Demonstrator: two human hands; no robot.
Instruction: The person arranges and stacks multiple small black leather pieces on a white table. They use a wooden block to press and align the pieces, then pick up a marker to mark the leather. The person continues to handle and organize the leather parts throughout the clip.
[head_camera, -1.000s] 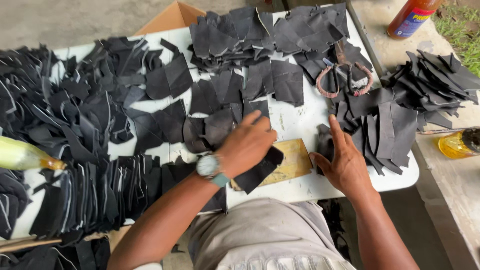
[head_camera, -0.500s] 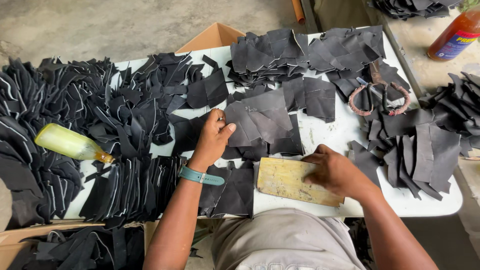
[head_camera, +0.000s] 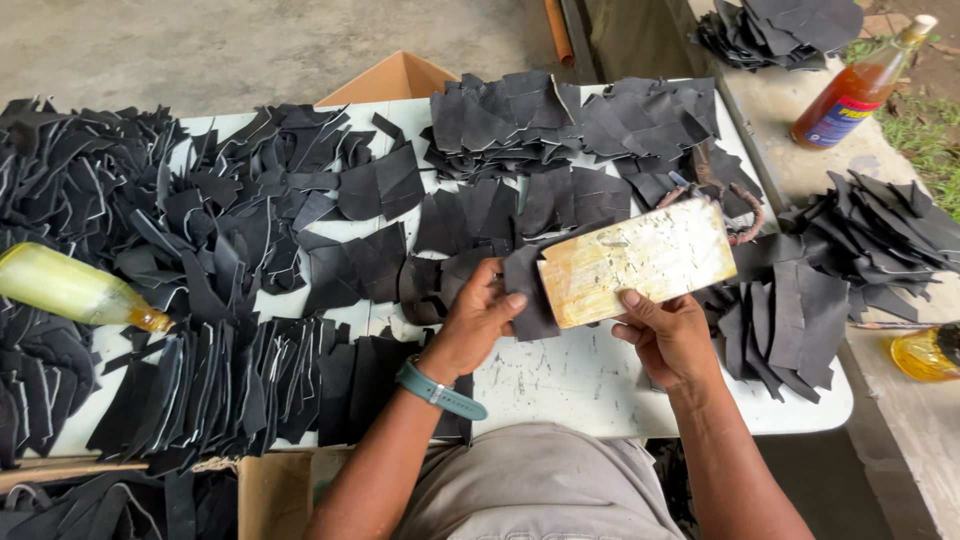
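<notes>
Black leather piece (head_camera: 527, 290) sits pinched in my left hand (head_camera: 480, 318) against the pale block (head_camera: 640, 260) gripped by my right hand (head_camera: 668, 335) above the surface (head_camera: 560, 380); many cut pieces lie stacked, more loose.

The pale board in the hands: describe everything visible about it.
The board is a flat rectangular slab, cream with yellowish stains and dark scratches, apparently worn wood or plastic. It is lifted off the white table, tilted with its right end higher. The right hand holds its lower edge, thumb on its face. The left hand presses a black leather piece against its left end.
</notes>
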